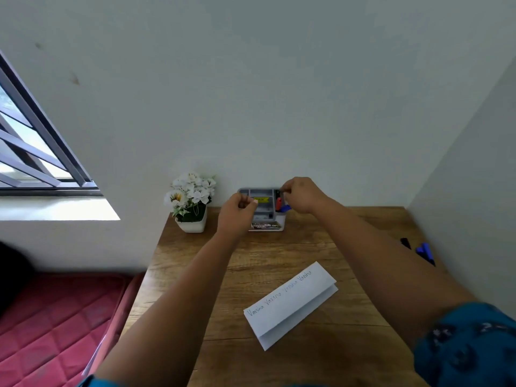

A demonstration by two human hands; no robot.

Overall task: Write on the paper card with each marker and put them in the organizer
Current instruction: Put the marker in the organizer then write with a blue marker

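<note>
Up against the wall at the back of the wooden table [279,247] stands the grey organizer [262,209], and both hands are at it. The right hand [303,195] is over the organizer's right-hand end, fingers curled and pinching the top of a marker there; the exact grip is too small to make out. A blue marker [285,208] leans out of that same right compartment just beneath the hand, with a red marker [278,203] and a black one beside it, standing in the compartment. The left hand [237,209] is at the organizer's left front corner, its fingers curled into a loose fist; whether it holds anything cannot be told. A yellow label shows in the organizer's middle section, and a printed sticker runs along its front.

Nearer than the organizer, toward the person, lies the folded paper card [290,304], set at a slant, with one handwritten word repeated along its upper edge. Well to the right of the organizer, by the table's right edge, lie more markers [424,252], blue and black. Just left of the organizer sits a white pot of white flowers [192,202]. Left of the table is a red quilted mattress [55,317], and a barred window [33,152] above it.
</note>
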